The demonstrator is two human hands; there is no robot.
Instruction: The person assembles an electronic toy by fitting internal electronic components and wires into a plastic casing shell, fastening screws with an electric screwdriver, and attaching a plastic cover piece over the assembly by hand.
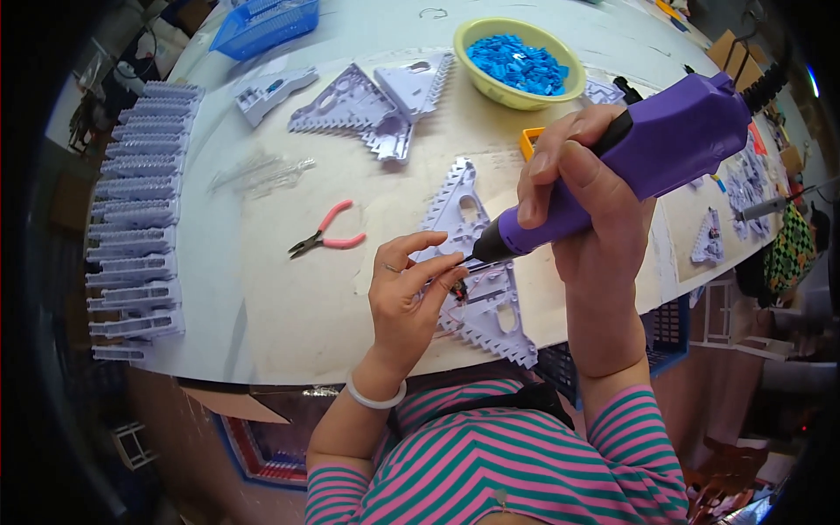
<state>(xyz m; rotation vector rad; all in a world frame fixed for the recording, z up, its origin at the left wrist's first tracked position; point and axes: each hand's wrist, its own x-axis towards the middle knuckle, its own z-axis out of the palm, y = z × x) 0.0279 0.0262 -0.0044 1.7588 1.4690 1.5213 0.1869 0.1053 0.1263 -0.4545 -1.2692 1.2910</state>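
Note:
My right hand (582, 188) grips a purple electric screwdriver (647, 149), its dark tip pointing down-left at a pale lilac toothed triangular plastic part (477, 289) lying on the table. My left hand (404, 293) pinches a small piece between thumb and fingers right at the screwdriver's tip, resting on that part. A white bangle circles the left wrist.
A yellow-green bowl (520, 61) of small blue pieces stands at the back. More lilac parts (372, 109) lie near it, and a stack of them (140, 219) lines the left edge. Pink-handled pliers (328, 238) lie left of my hands. A blue basket (267, 24) sits far back.

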